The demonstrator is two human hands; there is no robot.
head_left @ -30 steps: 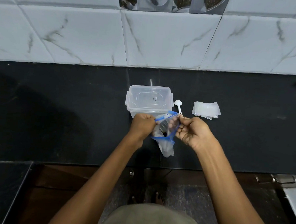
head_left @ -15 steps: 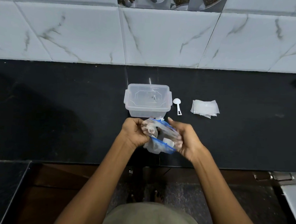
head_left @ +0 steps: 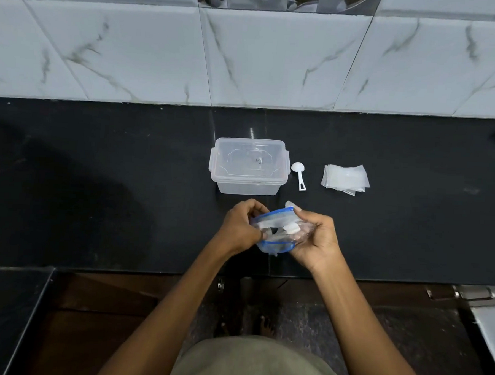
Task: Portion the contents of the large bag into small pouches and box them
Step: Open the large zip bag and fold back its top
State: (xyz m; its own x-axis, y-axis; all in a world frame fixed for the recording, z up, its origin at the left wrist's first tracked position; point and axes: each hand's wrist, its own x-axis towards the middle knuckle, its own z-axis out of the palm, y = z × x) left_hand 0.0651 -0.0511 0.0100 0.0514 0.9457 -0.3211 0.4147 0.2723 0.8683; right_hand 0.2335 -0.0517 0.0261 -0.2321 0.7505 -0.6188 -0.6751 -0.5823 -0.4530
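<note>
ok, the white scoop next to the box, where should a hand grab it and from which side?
Grip the white scoop by its handle, near the looped end that points toward the person. It lies flat on the black counter, bowl toward the wall, in the gap between the lidded clear box and the stack of small pouches. Come from above and the near side; that end is clear.

The bag is clear with blue edges. The box is clear, the spoon white, the surface black, the wall tiles white with grey veins.
</note>
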